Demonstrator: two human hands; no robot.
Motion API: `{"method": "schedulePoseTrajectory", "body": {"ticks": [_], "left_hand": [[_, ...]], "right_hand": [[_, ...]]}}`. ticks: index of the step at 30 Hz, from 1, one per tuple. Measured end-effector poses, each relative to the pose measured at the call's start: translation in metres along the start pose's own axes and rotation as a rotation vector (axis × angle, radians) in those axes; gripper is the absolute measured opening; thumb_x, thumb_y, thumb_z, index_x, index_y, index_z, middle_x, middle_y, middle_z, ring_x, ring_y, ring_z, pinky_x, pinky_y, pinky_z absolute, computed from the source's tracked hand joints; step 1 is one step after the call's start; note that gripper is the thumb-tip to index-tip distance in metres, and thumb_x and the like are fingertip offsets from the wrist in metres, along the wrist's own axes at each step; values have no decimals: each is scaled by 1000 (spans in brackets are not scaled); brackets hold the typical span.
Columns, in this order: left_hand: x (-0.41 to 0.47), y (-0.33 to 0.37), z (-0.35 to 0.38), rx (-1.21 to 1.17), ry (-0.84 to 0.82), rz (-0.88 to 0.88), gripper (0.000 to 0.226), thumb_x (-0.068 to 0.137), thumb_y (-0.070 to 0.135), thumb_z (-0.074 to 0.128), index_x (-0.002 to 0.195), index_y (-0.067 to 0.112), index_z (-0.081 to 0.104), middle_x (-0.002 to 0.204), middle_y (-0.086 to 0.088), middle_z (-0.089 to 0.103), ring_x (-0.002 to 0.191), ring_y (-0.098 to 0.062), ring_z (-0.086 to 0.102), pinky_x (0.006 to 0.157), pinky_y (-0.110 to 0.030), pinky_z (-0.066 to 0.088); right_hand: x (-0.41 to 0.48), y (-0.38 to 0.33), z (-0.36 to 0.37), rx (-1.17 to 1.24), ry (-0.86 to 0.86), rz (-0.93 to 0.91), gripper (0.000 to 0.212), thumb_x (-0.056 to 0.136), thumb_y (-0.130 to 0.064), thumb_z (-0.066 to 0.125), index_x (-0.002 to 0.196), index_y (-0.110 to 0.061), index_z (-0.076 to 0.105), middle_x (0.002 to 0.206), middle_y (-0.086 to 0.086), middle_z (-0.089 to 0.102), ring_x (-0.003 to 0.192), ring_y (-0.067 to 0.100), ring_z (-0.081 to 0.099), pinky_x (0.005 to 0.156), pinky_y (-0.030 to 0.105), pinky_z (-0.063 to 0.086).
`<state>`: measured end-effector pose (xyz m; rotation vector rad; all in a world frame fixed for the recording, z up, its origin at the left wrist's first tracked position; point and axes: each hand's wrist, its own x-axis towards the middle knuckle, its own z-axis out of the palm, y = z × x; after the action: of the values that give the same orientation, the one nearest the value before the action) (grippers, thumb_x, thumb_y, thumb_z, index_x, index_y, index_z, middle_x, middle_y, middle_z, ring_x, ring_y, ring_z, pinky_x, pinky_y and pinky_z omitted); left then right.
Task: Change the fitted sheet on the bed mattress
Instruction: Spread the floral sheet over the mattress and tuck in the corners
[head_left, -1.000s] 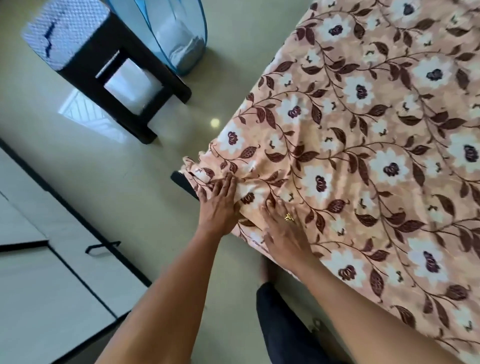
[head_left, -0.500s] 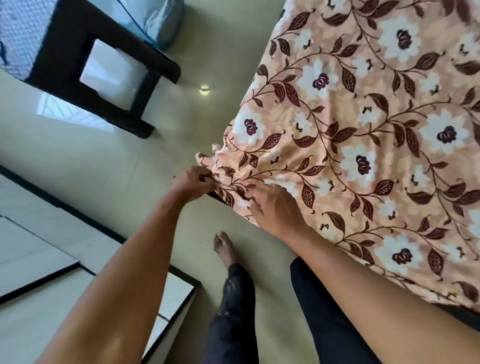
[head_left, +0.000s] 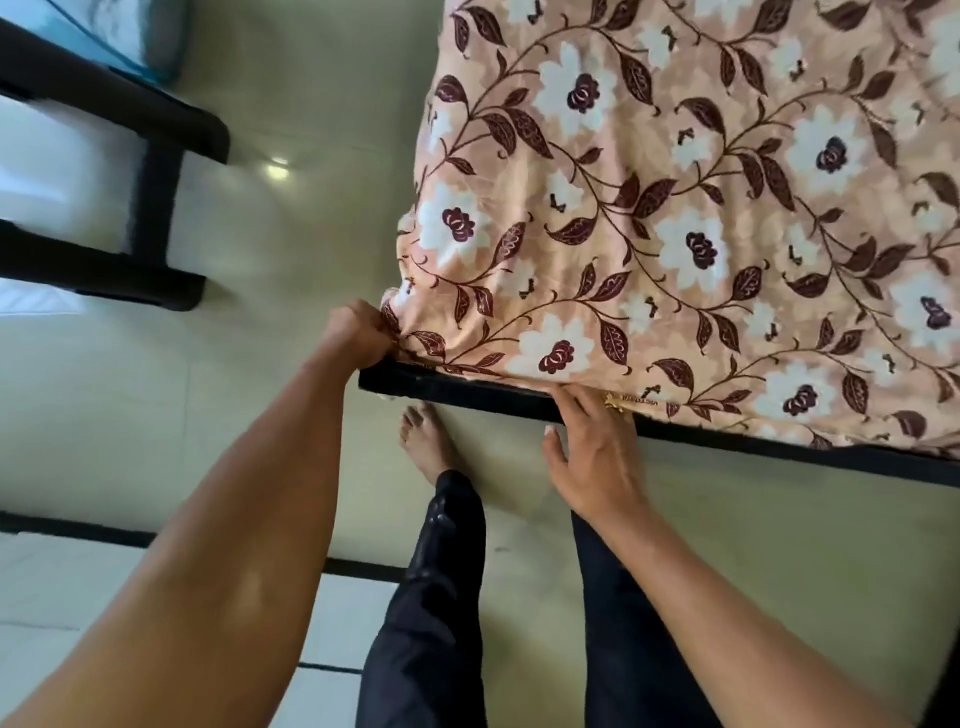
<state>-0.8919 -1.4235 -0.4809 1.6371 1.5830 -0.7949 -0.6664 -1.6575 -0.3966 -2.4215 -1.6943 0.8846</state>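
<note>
Gripping the bunched sheet (head_left: 649, 218) corner, left hand (head_left: 358, 332) is fisted tight on the fabric at the bed corner, pulled lower than half a second ago, when both hands sat up on the gathers. Frame (head_left: 467, 397) now shows bare beneath the hem. Right hand (head_left: 592, 452) has dropped to the frame edge, fingers spread open, holding nothing, tips at the hem. Judgement: corner seated over the mattress; tucking comes next.

The left hand (head_left: 358, 332) grips the floral fitted sheet (head_left: 675, 208) at the mattress corner; the right hand (head_left: 592, 452) rests spread against the black bed frame (head_left: 467, 395).
</note>
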Motion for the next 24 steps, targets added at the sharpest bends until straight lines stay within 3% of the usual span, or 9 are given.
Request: {"method": "schedulePoseTrajectory", "body": {"ticks": [2, 5, 9, 11, 14, 17, 19, 21, 24], "left_hand": [[6, 2, 5, 25, 23, 4, 33, 87, 19, 65, 115, 3, 69, 114, -22, 70, 105, -40, 67, 81, -36, 52], [22, 8, 17, 22, 26, 3, 36, 92, 16, 62, 125, 4, 64, 125, -22, 66, 115, -40, 65, 92, -41, 52], [37, 10, 23, 51, -20, -24, 35, 99, 14, 57, 131, 2, 63, 134, -22, 62, 125, -37, 59, 104, -43, 48], [33, 3, 17, 39, -109, -4, 28, 94, 17, 64, 116, 1, 70, 124, -25, 67, 115, -36, 64, 96, -42, 49], [8, 1, -5, 65, -121, -60, 33, 83, 29, 68, 79, -4, 70, 98, -30, 71, 93, -41, 67, 79, -39, 47], [-51, 53, -15, 31, 199, -57, 26, 93, 21, 60, 96, -4, 64, 105, -33, 64, 98, -46, 62, 84, -44, 48], [-103, 117, -1, -38, 293, 94, 16, 93, 22, 58, 98, 7, 61, 96, -21, 63, 84, -35, 56, 73, -39, 48], [-141, 178, 28, -43, 227, 384, 14, 95, 23, 59, 101, 12, 64, 94, -7, 64, 80, -24, 56, 63, -30, 46], [-166, 247, 95, -21, 11, 809, 30, 96, 20, 59, 125, 12, 65, 116, -10, 69, 104, -27, 63, 87, -39, 55]], "right_hand": [[5, -4, 2, -103, -87, 31, 52, 98, -38, 54, 144, -14, 56, 142, 1, 57, 129, 22, 56, 110, 46, 38], [32, -19, -3, -260, -333, 126, 74, 97, -70, 30, 139, -16, 58, 137, 3, 63, 128, 22, 58, 119, 51, 21], [59, -31, -5, -269, -490, 237, 101, 83, -92, 16, 128, -14, 63, 126, 6, 69, 124, 27, 60, 116, 57, 26], [50, -18, -12, -188, -417, 170, 82, 90, -83, 31, 123, -16, 65, 123, 4, 69, 121, 28, 62, 108, 50, 40], [23, 19, -28, 119, -239, 46, 37, 100, -41, 58, 124, -17, 70, 123, 2, 72, 114, 23, 66, 95, 38, 53], [1, 74, -50, 162, 87, 58, 16, 95, -21, 61, 103, -16, 74, 100, -2, 74, 89, 15, 68, 79, 35, 57], [-12, 130, -69, 31, 195, 182, 15, 94, -22, 63, 102, -15, 73, 100, -1, 71, 89, 16, 66, 83, 37, 55], [-26, 184, -84, -53, 153, 263, 15, 94, -23, 66, 105, -16, 75, 101, 1, 70, 88, 21, 68, 84, 41, 55], [-42, 224, -85, -146, -154, 212, 45, 101, -45, 46, 133, -20, 65, 133, 0, 66, 120, 26, 65, 104, 47, 47]]}}
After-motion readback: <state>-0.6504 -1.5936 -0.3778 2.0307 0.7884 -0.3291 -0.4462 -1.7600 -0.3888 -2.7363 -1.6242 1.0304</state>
